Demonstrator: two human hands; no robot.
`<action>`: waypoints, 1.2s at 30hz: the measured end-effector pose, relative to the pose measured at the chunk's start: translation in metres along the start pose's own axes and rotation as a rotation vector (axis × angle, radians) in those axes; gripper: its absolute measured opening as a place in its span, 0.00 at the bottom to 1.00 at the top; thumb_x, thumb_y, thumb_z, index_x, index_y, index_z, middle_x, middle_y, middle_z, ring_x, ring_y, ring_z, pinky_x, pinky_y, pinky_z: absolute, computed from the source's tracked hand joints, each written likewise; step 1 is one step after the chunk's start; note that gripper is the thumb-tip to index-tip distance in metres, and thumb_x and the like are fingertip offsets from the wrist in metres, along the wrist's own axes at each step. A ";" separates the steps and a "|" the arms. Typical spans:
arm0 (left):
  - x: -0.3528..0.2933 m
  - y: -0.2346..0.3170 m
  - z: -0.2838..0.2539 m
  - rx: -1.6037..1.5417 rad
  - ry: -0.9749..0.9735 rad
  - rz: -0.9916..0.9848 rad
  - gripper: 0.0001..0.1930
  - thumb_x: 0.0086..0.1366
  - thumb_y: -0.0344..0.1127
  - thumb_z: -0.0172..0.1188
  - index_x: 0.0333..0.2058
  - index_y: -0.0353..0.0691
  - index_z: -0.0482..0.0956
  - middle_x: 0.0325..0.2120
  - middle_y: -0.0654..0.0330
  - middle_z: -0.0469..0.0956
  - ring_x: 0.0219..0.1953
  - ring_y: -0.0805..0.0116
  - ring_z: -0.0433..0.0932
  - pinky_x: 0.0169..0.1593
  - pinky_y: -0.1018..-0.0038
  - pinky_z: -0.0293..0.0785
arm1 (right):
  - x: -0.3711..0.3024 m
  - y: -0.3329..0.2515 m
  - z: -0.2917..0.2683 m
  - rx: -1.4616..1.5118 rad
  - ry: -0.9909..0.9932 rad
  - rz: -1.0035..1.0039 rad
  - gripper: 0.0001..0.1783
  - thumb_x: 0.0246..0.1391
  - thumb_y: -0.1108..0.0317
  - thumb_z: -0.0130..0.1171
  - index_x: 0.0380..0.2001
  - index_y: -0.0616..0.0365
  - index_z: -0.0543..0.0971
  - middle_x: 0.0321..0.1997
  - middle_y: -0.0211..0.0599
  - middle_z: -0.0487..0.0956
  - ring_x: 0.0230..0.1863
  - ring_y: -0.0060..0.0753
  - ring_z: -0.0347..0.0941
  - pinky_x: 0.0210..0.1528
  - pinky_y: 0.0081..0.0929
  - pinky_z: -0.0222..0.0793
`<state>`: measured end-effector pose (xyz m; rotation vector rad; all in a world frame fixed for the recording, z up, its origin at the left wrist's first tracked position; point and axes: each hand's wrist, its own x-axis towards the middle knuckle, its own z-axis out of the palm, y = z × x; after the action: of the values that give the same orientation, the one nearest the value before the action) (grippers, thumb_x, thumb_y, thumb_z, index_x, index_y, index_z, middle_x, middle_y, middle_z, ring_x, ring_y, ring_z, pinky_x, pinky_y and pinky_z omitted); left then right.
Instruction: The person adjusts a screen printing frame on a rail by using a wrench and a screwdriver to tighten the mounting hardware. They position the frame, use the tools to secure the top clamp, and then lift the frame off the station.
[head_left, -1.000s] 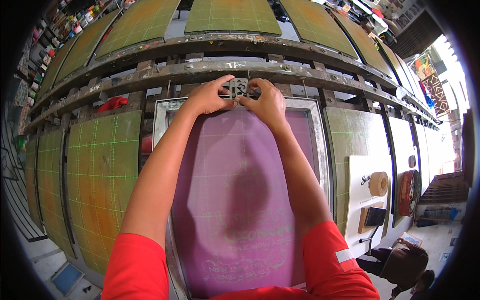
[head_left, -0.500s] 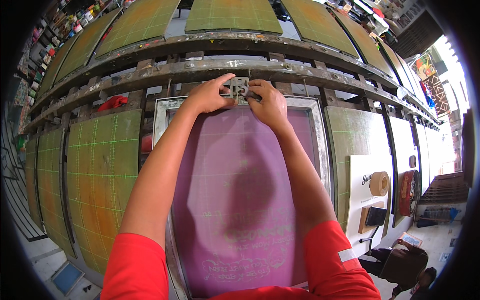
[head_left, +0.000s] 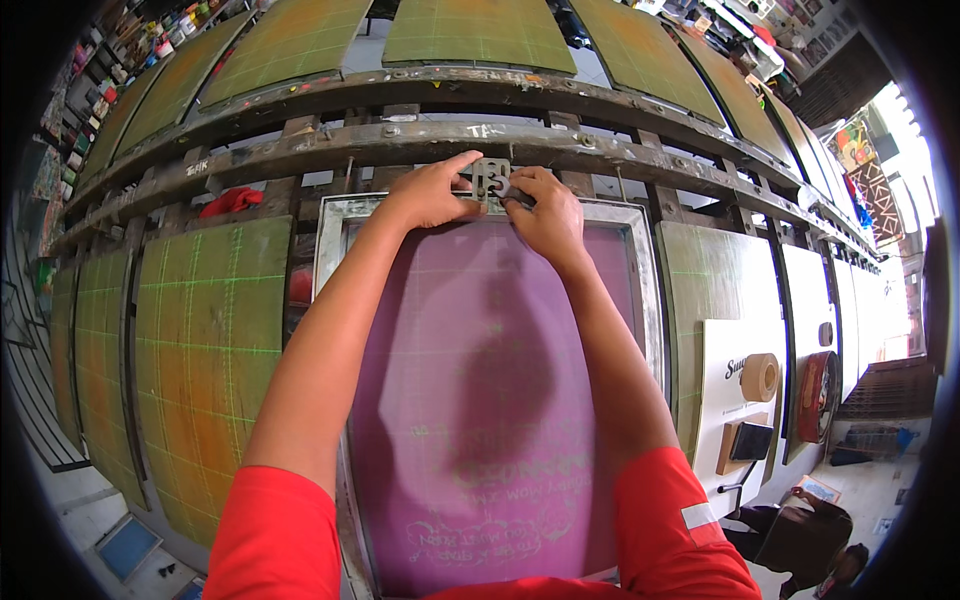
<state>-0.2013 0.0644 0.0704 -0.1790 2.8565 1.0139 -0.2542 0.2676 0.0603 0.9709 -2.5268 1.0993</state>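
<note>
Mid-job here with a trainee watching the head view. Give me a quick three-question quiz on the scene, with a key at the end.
1. Multiple choice: what sits between the bare left hand and bare right hand?
A) a yellow sponge
B) a slotted grey metal bracket
C) a wooden-handled brush
2. True or false: the tan ring-shaped tape roll lies to the left of the metal-framed purple mesh screen.
3. Short answer: which of the two red fabric sleeves carries the small white rectangular patch?

Key:
1. B
2. False; it lies to the screen's right.
3. The right sleeve.
</note>
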 end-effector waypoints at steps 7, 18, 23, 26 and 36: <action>-0.008 0.005 -0.004 -0.004 0.018 0.010 0.47 0.47 0.53 0.72 0.68 0.60 0.63 0.49 0.59 0.82 0.53 0.54 0.79 0.56 0.62 0.73 | 0.005 -0.001 0.007 -0.100 -0.009 0.136 0.15 0.42 0.58 0.73 0.32 0.53 0.84 0.39 0.31 0.82 0.41 0.43 0.80 0.42 0.37 0.74; -0.010 0.008 -0.003 0.023 0.012 0.011 0.48 0.46 0.55 0.69 0.68 0.57 0.62 0.49 0.64 0.82 0.52 0.59 0.80 0.55 0.65 0.74 | -0.001 0.003 0.004 -0.062 -0.032 0.030 0.13 0.44 0.69 0.64 0.36 0.54 0.84 0.49 0.27 0.82 0.46 0.40 0.80 0.47 0.35 0.74; -0.009 0.003 -0.001 0.033 0.016 0.001 0.49 0.47 0.55 0.69 0.68 0.57 0.61 0.49 0.63 0.82 0.52 0.58 0.80 0.55 0.65 0.74 | 0.003 0.001 0.004 -0.041 -0.051 0.026 0.09 0.44 0.69 0.67 0.32 0.55 0.84 0.47 0.27 0.83 0.45 0.40 0.80 0.45 0.35 0.73; -0.008 0.004 -0.001 0.029 0.015 0.007 0.49 0.47 0.55 0.69 0.69 0.57 0.61 0.49 0.63 0.82 0.52 0.58 0.80 0.55 0.64 0.74 | 0.004 0.001 0.004 -0.039 -0.045 0.047 0.08 0.43 0.68 0.68 0.30 0.56 0.83 0.47 0.28 0.83 0.45 0.40 0.79 0.45 0.35 0.73; -0.011 0.007 -0.004 0.033 0.012 -0.010 0.48 0.48 0.55 0.70 0.69 0.59 0.61 0.49 0.62 0.82 0.53 0.57 0.79 0.56 0.64 0.74 | 0.004 0.001 0.005 -0.022 -0.014 -0.026 0.12 0.46 0.64 0.69 0.33 0.58 0.82 0.44 0.36 0.83 0.42 0.42 0.80 0.44 0.34 0.73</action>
<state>-0.1917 0.0680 0.0789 -0.1966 2.8781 0.9671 -0.2575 0.2630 0.0580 1.0063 -2.5244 1.0584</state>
